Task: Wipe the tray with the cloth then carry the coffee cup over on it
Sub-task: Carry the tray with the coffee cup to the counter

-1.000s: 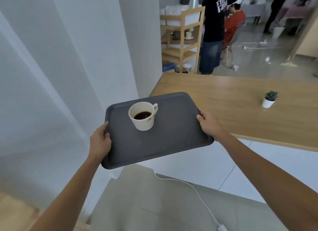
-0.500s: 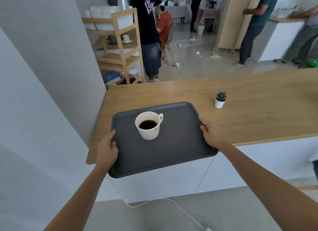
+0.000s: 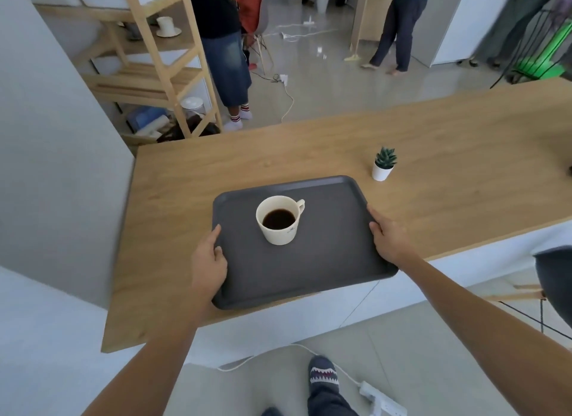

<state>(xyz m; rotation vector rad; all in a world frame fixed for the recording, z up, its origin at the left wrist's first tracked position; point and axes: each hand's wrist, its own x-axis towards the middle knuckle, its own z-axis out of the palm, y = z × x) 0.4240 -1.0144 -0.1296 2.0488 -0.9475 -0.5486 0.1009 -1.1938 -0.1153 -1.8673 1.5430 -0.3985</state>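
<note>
- The dark grey tray (image 3: 309,260) is over the wooden counter (image 3: 433,155), its near edge past the counter's front edge; whether it rests on the wood cannot be told
- The left hand (image 3: 208,260) is closed on the tray's left rim, thumb on top
- The right hand (image 3: 388,237) is closed on the right rim, thumb on top
- A cream coffee cup (image 3: 280,220) stands upright on the tray, left of middle, handle to the far right, holding dark coffee well below the brim
- A small white pot (image 3: 382,171) with a green plant in it stands on the counter just beyond the tray's far right corner, apart from it
- On a wooden shelf (image 3: 148,44) behind the counter, a white cup on a saucer (image 3: 167,27)
</note>
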